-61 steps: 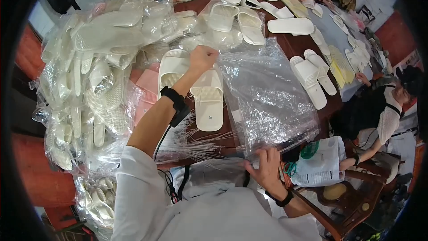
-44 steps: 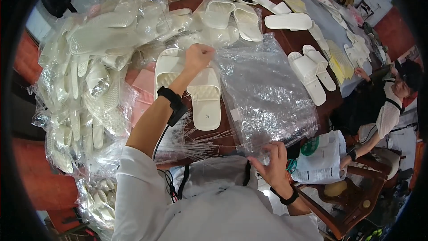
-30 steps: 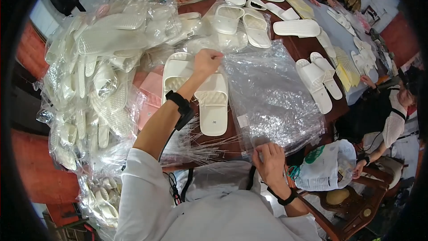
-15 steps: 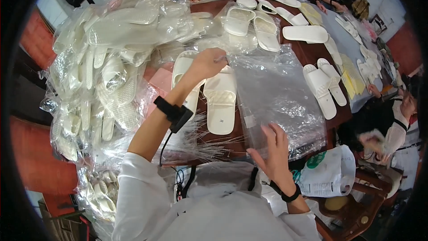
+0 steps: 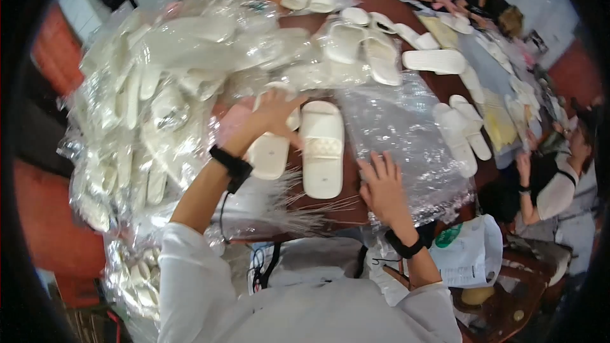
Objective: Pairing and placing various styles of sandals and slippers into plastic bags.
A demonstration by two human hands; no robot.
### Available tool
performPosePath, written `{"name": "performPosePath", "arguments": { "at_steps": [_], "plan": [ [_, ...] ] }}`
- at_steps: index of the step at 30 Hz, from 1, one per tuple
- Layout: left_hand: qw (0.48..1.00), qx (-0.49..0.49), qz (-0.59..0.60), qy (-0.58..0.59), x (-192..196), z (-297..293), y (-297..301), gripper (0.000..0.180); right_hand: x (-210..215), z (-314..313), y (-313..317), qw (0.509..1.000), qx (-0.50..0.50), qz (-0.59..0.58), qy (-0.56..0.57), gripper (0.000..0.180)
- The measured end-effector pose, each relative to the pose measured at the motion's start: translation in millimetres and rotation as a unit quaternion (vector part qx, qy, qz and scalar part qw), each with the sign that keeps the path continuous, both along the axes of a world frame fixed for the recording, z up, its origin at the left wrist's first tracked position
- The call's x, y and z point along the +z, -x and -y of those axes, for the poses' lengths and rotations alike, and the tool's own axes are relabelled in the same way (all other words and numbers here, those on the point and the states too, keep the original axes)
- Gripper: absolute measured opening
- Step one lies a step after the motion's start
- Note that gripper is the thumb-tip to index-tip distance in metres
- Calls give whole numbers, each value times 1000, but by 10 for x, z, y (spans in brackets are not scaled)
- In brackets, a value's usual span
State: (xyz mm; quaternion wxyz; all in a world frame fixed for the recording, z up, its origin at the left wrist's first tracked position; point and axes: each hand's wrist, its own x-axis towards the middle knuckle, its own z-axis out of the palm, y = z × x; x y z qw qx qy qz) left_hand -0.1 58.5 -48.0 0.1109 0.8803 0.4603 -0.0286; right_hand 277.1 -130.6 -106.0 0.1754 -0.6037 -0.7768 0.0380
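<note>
My left hand (image 5: 273, 114) lies over the strap area of a white slipper (image 5: 267, 157), its fingers spread and thumb stretched toward a second slipper. That second white slipper (image 5: 323, 178), with a patterned strap, lies sole down just right of it, apart from both hands. My right hand (image 5: 383, 189), fingers spread, rests at the near left edge of a stack of clear plastic bags (image 5: 413, 133). Under my left palm the first slipper's strap is mostly hidden.
A large heap of bagged white slippers (image 5: 184, 44) covers the table's left side. Thin clear strands (image 5: 279, 203) lie near the front edge. Another slipper pair (image 5: 460, 133) sits right of the bags. A white bag (image 5: 467, 251) stands at lower right. Several people work around the table.
My left hand has moved from the right slipper's toe end to the left slipper. My right hand has come up and inward onto the bags. A slipper pair now shows by the person in yellow.
</note>
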Motion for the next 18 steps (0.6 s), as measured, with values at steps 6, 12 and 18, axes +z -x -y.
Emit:
{"name": "performPosePath", "arguments": {
  "at_steps": [6, 12, 18],
  "plan": [
    [999, -23, 7, -27, 67, 22, -15, 101, -85, -17, -46, 999, 18, -16, 23, 57],
    [999, -11, 34, 35, 116, -2, -87, 89, -127, 20, -69, 998, 29, -56, 22, 57],
    [999, 17, 34, 30, 199, 120, -86, 84, -55, 27, -85, 998, 33, -50, 31, 57]
  ]
}}
